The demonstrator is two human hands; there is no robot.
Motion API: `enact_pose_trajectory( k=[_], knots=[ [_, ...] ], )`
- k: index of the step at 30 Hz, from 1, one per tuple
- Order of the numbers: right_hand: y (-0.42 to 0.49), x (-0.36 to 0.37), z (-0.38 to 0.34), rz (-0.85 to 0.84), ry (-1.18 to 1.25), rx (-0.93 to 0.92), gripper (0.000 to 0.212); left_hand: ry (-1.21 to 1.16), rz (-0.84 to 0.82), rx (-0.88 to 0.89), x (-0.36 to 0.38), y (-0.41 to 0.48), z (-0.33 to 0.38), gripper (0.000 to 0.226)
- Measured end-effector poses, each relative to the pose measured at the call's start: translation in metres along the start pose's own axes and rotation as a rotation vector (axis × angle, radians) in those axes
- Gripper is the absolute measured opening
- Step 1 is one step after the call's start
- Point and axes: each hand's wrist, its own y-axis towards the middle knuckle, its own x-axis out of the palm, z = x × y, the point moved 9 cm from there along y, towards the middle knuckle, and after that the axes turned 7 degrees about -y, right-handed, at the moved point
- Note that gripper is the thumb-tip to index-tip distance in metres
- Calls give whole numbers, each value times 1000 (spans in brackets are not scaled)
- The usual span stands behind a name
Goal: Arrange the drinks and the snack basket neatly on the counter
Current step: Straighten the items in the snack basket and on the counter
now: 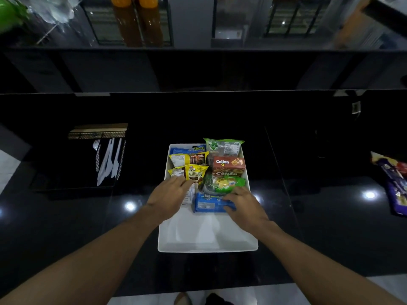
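While both hands work inside the white rectangular plastic snack basket point(207, 238) on the glossy black counter point(66, 227), the left hand point(169, 194) presses loosely spread fingers on a yellow snack packet point(189, 172). The right hand point(243, 202) pinches a blue biscuit pack point(209, 204), likely straightening it crosswise. The basket's long axis runs away from the person.

One white basket point(207, 243) at centre, seven snack packs inside; two orange bottles point(134, 18) up top; one cutlery holder point(97, 157) on the left; two hands.
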Motion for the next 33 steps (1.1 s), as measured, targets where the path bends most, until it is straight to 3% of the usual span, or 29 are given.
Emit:
enact_pose_trajectory(
  k=[15, 20, 23, 33],
  knots=[
    [-1, -8, 3, 49, 12, 105, 41, 42, -21, 10, -6, -6, -5, 63],
    [0, -18, 4, 147, -109, 87, 83, 85, 48, 18, -16, -10, -5, 65],
    [7, -18, 7, 113, -214, 82, 113, 167, 77, 15, -21, -10, -6, 76],
    [25, -12, 11, 1, -279, 84, 122, 205, -13, -85, -4, -1, -24, 102]
  ],
)
